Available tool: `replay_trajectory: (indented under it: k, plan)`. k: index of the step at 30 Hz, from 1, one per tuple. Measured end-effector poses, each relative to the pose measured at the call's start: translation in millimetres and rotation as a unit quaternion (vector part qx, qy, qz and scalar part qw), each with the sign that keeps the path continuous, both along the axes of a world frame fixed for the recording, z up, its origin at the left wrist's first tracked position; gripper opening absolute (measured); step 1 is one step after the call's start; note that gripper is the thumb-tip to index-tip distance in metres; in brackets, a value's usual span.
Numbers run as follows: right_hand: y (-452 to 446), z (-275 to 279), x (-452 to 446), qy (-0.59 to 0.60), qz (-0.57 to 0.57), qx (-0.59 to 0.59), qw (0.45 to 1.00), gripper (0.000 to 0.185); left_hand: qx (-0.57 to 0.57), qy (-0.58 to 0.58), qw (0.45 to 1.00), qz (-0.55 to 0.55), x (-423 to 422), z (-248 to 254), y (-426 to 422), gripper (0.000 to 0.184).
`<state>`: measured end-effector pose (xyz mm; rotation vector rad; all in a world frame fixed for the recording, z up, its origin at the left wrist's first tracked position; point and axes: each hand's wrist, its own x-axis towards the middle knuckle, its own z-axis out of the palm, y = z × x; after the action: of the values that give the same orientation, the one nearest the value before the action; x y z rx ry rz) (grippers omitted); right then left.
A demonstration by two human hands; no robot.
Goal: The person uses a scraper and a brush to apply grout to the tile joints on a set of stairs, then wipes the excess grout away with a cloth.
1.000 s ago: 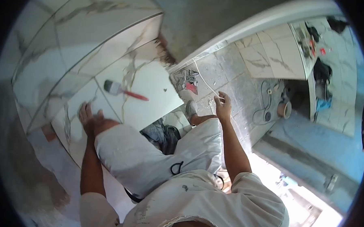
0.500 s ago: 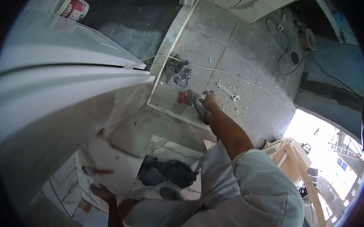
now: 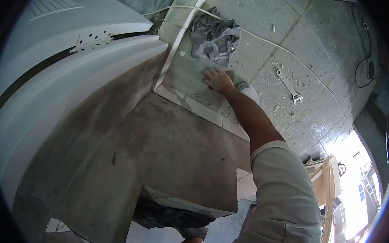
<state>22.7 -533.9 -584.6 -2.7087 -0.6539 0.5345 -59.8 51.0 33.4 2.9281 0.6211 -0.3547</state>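
My right hand [image 3: 219, 80] reaches down to the dusty tiled floor, its fingers spread and nothing visible in them. A crumpled grey plastic bag [image 3: 215, 40] lies just beyond it. Close behind the hand shows a pale banded object [image 3: 248, 92], partly hidden by my forearm; its kind is unclear. An adjustable wrench [image 3: 289, 85] rests to the right among crumbs of debris. At the bottom, my left hand [image 3: 194, 232] is in shadow beside a dark mass [image 3: 166, 215] under a marbled tile edge [image 3: 178, 202]. Its grip is unclear.
A bare cement surface [image 3: 176, 151] spreads below a marbled border strip [image 3: 191, 105]. The white door [image 3: 90, 12] and its frame rise at left. A pale cable [image 3: 284, 49] crosses the floor. Wooden boards [image 3: 326, 188] stand at right by the bright opening.
My view has moved closer to the floor and border. My right hand has left the red and grey object, now out of sight. My left hand has moved right, away from the red-handled tool.
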Motion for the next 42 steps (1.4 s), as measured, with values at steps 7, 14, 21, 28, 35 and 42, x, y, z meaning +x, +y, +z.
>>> replay_trajectory:
  k: [7,14,21,28,35,42]
  plan:
    - [14,-23,6,0.023,0.059,-0.055,0.997,0.045,-0.012,-0.008,1.000,-0.017,5,-7,0,0.089]
    - [3,-12,12,0.089,0.010,-0.022,0.996,0.043,-0.022,-0.021,0.999,-0.033,11,-22,8,0.090]
    - [13,21,9,0.120,-0.100,-0.062,0.986,0.051,-0.021,-0.013,0.999,-0.034,4,-3,4,0.091]
    - [10,40,28,0.247,-0.099,-0.116,0.957,0.035,-0.028,-0.021,0.998,-0.043,-2,-5,2,0.092]
    - [-8,116,29,0.306,-0.129,-0.072,0.940,0.036,-0.040,-0.064,0.994,-0.083,-7,-22,2,0.094]
    - [-87,334,-29,0.367,-0.520,0.423,0.644,0.027,-0.038,-0.140,0.983,-0.109,6,-20,-20,0.079]
